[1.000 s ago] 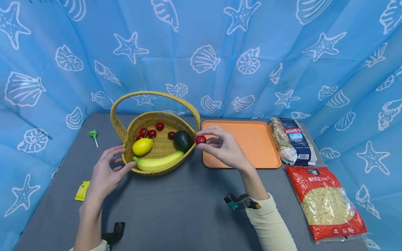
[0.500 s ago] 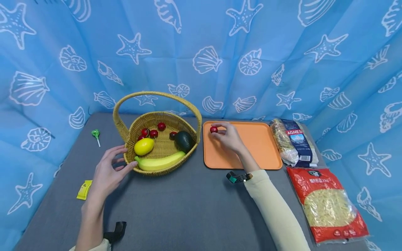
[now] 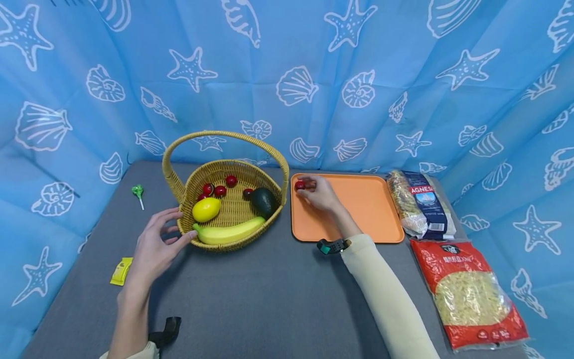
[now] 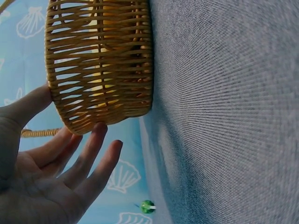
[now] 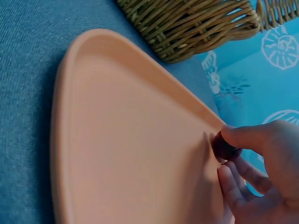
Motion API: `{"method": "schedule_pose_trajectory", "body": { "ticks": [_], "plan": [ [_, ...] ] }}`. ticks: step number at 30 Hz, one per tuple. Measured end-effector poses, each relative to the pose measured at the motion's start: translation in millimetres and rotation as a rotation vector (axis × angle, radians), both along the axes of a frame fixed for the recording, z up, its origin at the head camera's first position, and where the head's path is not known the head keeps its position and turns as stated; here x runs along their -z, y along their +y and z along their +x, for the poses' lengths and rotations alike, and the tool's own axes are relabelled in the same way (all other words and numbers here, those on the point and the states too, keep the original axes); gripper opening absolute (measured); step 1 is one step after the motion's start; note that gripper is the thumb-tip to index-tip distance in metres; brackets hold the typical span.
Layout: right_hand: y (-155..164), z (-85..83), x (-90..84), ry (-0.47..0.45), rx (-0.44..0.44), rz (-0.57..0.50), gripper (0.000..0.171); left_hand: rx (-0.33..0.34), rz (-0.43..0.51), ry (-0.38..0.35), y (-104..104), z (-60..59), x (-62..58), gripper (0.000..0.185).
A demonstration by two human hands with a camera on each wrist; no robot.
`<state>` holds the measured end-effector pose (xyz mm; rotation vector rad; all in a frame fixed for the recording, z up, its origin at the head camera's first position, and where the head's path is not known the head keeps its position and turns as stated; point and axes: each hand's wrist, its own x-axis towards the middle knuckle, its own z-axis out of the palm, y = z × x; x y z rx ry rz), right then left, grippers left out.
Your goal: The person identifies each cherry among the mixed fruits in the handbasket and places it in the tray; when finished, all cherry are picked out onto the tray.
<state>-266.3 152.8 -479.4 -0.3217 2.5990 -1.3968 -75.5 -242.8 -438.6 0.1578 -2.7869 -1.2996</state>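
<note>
Right hand (image 3: 317,193) is down at the far left corner of the orange tray (image 3: 358,209), fingertips pinching a small red fruit (image 3: 299,185) right against the tray's rim; the wrist view shows that fruit (image 5: 225,147) pressed into the corner, thumb on top. Left hand (image 3: 154,247) is loose, fingers relaxed and spread, thumb touching the near left wall of the wicker basket (image 3: 226,244), gripping nothing. Inside the basket lie a banana (image 3: 227,232), a lemon (image 3: 206,209), an avocado (image 3: 263,201) and more red fruits (image 3: 219,190). Near the desk's left edge sit a green lollipop (image 3: 137,192) and a yellow packet (image 3: 120,270). Two pasta bags (image 3: 466,289) line the right edge.
</note>
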Motion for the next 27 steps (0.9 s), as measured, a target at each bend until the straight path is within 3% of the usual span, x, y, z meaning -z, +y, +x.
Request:
{"method": "schedule_pose_trajectory", "body": {
  "ticks": [8,15,22,27],
  "plan": [
    [9.1,13.0,-12.9,0.018,0.028,-0.121,0.043,0.009,0.004,0.006,0.6,-0.1,0.2,0.065],
    [1.4,54.5,-45.2,0.13,-0.009,-0.294,0.036,0.002,0.005,0.003,0.6,1.0,-0.4,0.065],
    [-16.5,107.0,-73.5,0.334,-0.135,-0.433,0.026,-0.008,0.007,-0.002,2.1,0.2,-0.5,0.066],
    [-50.8,119.1,-85.4,0.314,-0.234,-0.458,0.024,-0.009,0.013,-0.001,1.0,0.0,-0.7,0.065]
  ]
}}
